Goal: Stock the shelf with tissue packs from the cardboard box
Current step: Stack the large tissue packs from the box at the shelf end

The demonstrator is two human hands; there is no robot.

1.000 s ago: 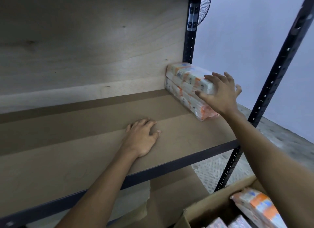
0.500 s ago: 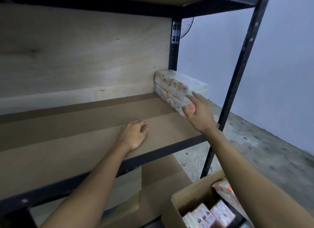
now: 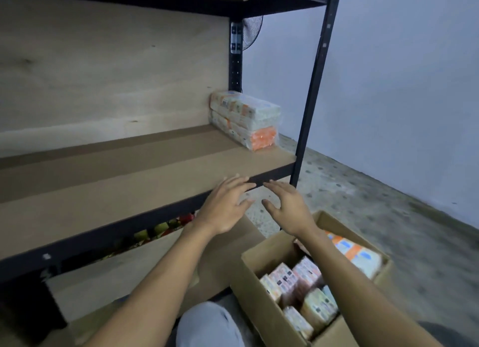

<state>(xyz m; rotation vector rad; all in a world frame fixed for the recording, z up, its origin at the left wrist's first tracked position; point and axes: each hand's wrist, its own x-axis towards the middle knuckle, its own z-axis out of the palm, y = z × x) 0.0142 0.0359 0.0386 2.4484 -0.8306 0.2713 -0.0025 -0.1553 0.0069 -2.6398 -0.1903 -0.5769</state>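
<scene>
- My left hand [image 3: 225,206] is spread flat with the fingers [image 3: 234,184] straight and apart, holding nothing. Its tips overlap the front edge of the shelf [image 3: 129,181], but they are blurred and I cannot tell if they touch.
- My right hand [image 3: 287,209] is just beside it, also splayed and empty, in front of the shelf's right end.
- Two tissue packs [image 3: 246,120] lie stacked in the shelf's back right corner. They are soft plastic-wrapped blocks with orange ends.
- The cardboard box [image 3: 259,271] stands on the floor below the shelf's right end, with its flaps open. More packs [image 3: 298,289] stand on end inside, and my right forearm hides part of them.
- The shelf is smooth brown board on a dark metal frame, with a pale plywood panel [image 3: 103,74] behind.
- Colourful things [image 3: 160,228] under the shelf are too dim to make out.
</scene>
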